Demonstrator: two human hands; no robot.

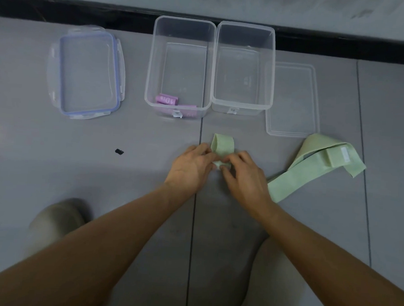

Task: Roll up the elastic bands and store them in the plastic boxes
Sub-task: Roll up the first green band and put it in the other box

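Observation:
A pale green elastic band (222,145) lies on the grey floor in front of me, its near end partly rolled. My left hand (191,167) and my right hand (244,176) meet over that end, and their fingers pinch the small roll. A second, longer green band (312,163) lies loose to the right. Two clear plastic boxes stand side by side further back. The left box (152,63) holds a rolled purple band (167,100). The right box (269,69) has nothing in it.
A clear lid with a blue seal (88,72) lies to the left of the boxes. A plain clear lid (295,99) lies to the right of them. A small black mark (119,151) is on the floor. My knees show at the bottom. A dark skirting runs along the wall.

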